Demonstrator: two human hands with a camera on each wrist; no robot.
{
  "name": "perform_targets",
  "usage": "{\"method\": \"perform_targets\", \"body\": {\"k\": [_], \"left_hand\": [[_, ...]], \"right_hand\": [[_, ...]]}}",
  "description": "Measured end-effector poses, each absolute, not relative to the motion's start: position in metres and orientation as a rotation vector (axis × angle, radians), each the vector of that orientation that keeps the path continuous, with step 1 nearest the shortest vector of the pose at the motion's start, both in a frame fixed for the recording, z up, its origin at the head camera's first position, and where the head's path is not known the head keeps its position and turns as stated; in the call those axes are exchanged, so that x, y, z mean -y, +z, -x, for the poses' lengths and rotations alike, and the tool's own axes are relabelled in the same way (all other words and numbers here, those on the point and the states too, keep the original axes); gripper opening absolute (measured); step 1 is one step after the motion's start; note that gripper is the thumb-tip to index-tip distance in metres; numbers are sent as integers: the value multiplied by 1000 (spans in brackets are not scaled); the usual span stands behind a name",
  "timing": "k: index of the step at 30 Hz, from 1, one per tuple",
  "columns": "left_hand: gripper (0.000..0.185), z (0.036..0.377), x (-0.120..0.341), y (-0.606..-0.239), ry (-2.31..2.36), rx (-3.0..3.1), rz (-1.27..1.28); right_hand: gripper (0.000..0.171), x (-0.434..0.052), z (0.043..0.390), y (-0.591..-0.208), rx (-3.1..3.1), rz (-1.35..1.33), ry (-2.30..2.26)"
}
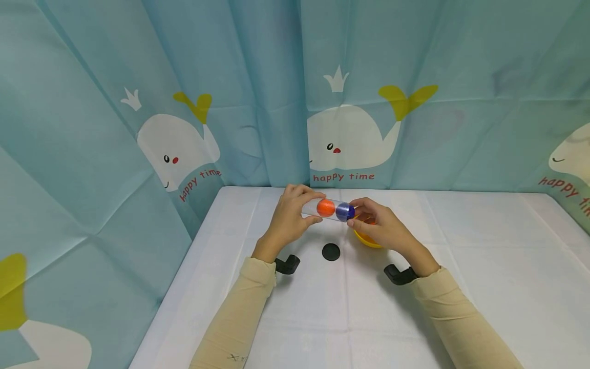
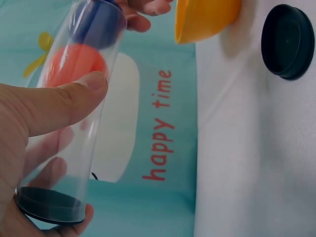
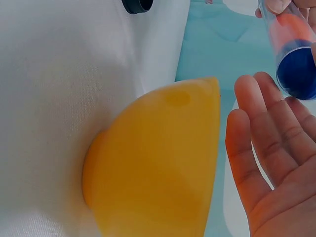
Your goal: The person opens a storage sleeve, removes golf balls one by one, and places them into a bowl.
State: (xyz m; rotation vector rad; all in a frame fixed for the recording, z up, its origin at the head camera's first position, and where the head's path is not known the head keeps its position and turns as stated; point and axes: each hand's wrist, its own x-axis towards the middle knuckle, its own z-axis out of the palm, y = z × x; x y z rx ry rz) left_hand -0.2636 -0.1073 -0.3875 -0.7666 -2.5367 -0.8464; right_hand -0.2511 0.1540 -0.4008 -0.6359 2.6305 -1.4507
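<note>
Loading tube (image 1: 328,209), held level above table (image 1: 484,266) in my left hand (image 1: 288,223), thumb and fingers wrapped. Orange ball (image 1: 325,207) inside; blue ball (image 1: 344,211) at mouth, right hand (image 1: 384,230) fingertips pushing. Next: seat blue ball deeper; black cap (image 1: 330,251) lies below tube.

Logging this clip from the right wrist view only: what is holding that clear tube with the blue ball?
Observer: The left hand grips the clear tube, thumb across its side.
Operator: Is the far end closed?
Observer: Yes, a black cap sits on the end by the palm.
Operator: How does the tube lie?
Observer: Roughly level above the table, the orange ball on the left hand's side of the blue ball.
</note>
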Motion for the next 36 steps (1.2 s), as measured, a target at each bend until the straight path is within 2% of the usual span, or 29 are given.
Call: {"method": "perform_targets", "body": {"k": [36], "left_hand": [[51,265,114,-386,-893,2509,748]], "right_hand": [[44,-162,256,-405,-2686,621,-1406]]}}
